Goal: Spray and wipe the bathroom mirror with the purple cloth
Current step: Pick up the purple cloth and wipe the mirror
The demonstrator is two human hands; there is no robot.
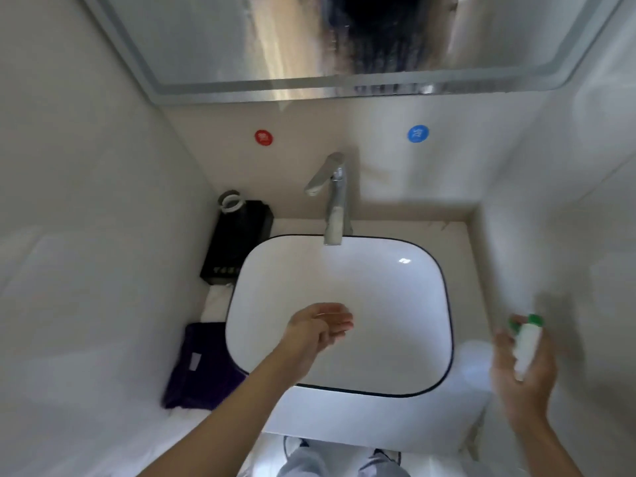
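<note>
The bathroom mirror (213, 46) with a lit frame hangs on the wall at the top of the view. A folded purple cloth (199, 366) lies on the counter left of the sink, untouched. My left hand (320, 328) hovers over the white basin, fingers loosely apart, holding nothing. At the right of the basin my right hand (519, 370) grips a small white spray bottle (526, 346) with a green top; this hand is blurred.
A white sink (413, 270) with a dark rim fills the middle, a chrome tap (334, 201) behind it. A black box (237, 242) sits at the back left of the counter. Red (263, 137) and blue (417, 133) stickers mark the wall. Side walls stand close.
</note>
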